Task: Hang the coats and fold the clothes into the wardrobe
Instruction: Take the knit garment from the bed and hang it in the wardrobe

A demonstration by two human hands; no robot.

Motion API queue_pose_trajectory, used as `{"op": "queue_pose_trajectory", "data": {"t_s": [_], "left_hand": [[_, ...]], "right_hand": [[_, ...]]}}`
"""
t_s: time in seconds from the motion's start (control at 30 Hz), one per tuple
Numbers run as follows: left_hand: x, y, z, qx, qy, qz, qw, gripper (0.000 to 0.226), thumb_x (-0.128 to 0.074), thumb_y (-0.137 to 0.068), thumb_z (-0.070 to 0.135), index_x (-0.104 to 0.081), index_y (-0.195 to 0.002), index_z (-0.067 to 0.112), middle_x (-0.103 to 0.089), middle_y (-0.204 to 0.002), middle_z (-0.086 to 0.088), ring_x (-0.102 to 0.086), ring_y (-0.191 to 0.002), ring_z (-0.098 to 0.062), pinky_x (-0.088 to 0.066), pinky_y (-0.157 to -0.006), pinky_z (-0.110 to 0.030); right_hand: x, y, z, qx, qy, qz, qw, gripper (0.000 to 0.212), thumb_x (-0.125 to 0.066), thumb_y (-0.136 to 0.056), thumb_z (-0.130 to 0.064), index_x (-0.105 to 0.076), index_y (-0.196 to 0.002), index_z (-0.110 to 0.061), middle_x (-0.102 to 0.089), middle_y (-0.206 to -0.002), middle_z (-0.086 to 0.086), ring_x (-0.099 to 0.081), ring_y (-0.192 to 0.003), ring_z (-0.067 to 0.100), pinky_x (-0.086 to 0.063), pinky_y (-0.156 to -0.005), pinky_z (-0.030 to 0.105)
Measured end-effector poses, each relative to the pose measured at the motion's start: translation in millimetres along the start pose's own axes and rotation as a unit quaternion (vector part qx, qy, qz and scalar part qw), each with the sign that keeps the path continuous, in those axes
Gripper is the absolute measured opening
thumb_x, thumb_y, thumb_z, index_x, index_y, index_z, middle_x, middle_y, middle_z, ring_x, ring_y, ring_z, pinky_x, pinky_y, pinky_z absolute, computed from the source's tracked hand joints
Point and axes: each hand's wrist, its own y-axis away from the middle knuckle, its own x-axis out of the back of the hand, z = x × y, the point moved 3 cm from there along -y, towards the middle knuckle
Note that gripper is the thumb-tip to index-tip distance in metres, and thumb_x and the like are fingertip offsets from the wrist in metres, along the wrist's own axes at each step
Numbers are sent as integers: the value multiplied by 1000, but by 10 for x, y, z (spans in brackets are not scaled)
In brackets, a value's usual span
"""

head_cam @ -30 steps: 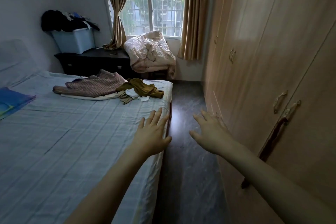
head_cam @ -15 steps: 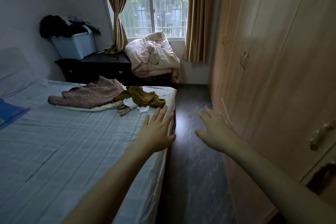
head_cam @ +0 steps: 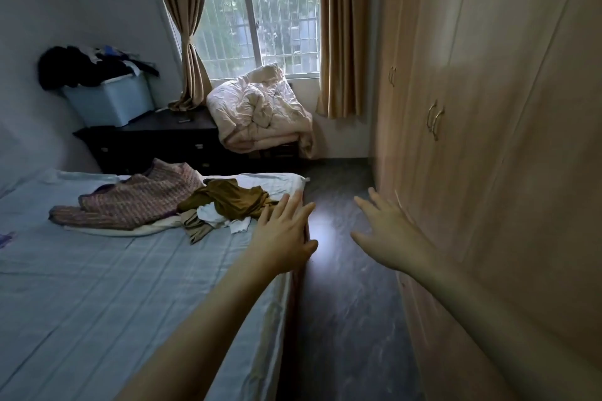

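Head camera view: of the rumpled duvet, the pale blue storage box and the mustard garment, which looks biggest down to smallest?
1. duvet
2 and 3. storage box and mustard garment look alike; the garment lies nearer, so unsure.

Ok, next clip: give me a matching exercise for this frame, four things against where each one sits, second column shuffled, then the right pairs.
Things
1. olive-brown crumpled garment
2. pale blue plastic storage bin
3. cream bundled duvet
4. paired curved metal door handles

Places
A. on the tall light wooden wardrobe
B. under the window, between the curtains
C. on the blue-sheeted bed, just beyond the left hand
D. on top of the dark wooden dresser

Pairs: 1-C, 2-D, 3-B, 4-A
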Motion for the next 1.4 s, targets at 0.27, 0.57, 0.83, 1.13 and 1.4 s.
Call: {"op": "queue_pose_trajectory", "data": {"t_s": [0.27,0.57,0.83,1.13,1.4], "left_hand": [[-268,-1085,-305,-14,-12,-12,1000,75,-44,-95,53,-5,-155,33,19,-162,2,15,-149,-20,-1,-121,-49],[-284,-2625,-907,-13,-5,12,1000,75,-40,-96,56,-1,-155,33,21,-161,2,17,-149,-20,0,-121,-49],[-361,-3734,-1247,-42,0,7,999,71,-36,-97,56,-3,-156,32,19,-162,2,16,-149,-20,1,-120,-47],[-548,-4853,-1271,-39,32,28,998,69,-36,-97,58,-9,-155,33,10,-163,4,7,-150,-17,-4,-120,-49],[-668,-6250,-1255,-2,18,12,1000,71,-33,-96,61,-8,-156,31,15,-163,4,13,-149,-18,0,-121,-47]], "right_hand": [[-225,-1016,231,2,-1,-11,1000,69,-47,-94,-45,-17,-153,-29,0,-163,1,-5,-149,23,-11,-120,47],[-301,-2609,241,3,27,-24,999,73,-48,-93,-51,-14,-154,-31,2,-163,-1,-3,-149,22,-12,-120,48],[-313,-3609,533,-41,20,-23,999,74,-48,-90,-52,-15,-153,-31,2,-163,-1,-7,-149,21,-14,-119,46],[-348,-4567,1013,-49,143,5,988,79,-38,-92,-61,-5,-155,-26,7,-163,3,1,-149,24,-10,-119,49],[-204,-5902,1760,-62,120,21,991,77,-38,-94,-56,-4,-155,-24,5,-163,4,-2,-149,24,-13,-118,50]]}}
